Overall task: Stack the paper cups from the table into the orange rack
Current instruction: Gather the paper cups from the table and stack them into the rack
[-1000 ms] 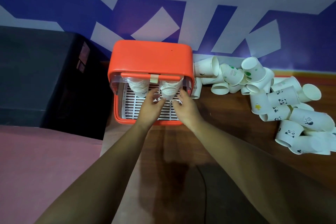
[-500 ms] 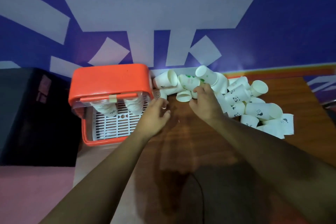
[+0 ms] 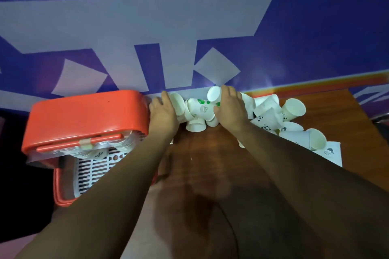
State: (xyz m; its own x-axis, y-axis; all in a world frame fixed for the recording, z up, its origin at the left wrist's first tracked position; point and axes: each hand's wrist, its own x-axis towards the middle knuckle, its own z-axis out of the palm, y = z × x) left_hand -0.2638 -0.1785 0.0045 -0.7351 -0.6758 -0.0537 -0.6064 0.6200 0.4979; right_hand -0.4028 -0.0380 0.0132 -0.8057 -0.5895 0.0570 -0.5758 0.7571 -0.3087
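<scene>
The orange rack (image 3: 84,115) stands at the table's left end, with two stacks of paper cups (image 3: 99,152) hanging under its lid above a white slotted tray (image 3: 92,169). A heap of white paper cups (image 3: 267,118) lies on the wooden table along the wall. My left hand (image 3: 163,113) lies on a cup (image 3: 176,102) beside the rack, fingers curled around it. My right hand (image 3: 230,107) grips a cup with green print (image 3: 213,94) at the heap's back.
The blue and white wall (image 3: 189,27) runs directly behind the cups. A dark box (image 3: 12,174) fills the space left of the rack. The wooden table (image 3: 210,164) extends towards me, with a thin cable (image 3: 231,227) on it.
Both hands left the rack's tray and moved right to the cup heap. My view swung right and upward, so the rack now sits at the left.
</scene>
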